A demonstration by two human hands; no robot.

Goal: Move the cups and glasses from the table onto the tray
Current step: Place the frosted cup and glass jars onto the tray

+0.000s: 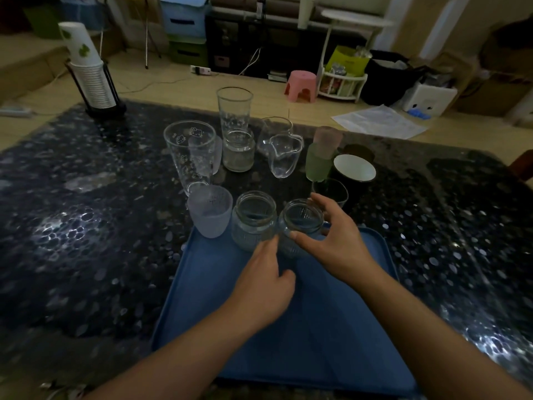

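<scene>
A blue tray (317, 327) lies at the table's near edge. On its far end stand a frosted cup (210, 212), a ribbed glass jar (253, 220) and a second ribbed jar (301, 223). My right hand (331, 243) grips that second jar by its rim, thumb in front and fingers behind. My left hand (265, 287) hovers over the tray and touches the first jar's base with straight fingers. Behind the tray on the table stand several glasses: a tall cat-print glass (190, 154), a tall tumbler (234, 111), a small pitcher (284, 155), green and pink frosted cups (318, 163), a white-lined bowl cup (354, 168).
A black rack of stacked paper cups (92, 76) stands at the table's far left corner. The dark pebble-patterned table (86, 226) spreads on both sides of the tray. Beyond it the floor holds a pink stool (301, 85), boxes and bags.
</scene>
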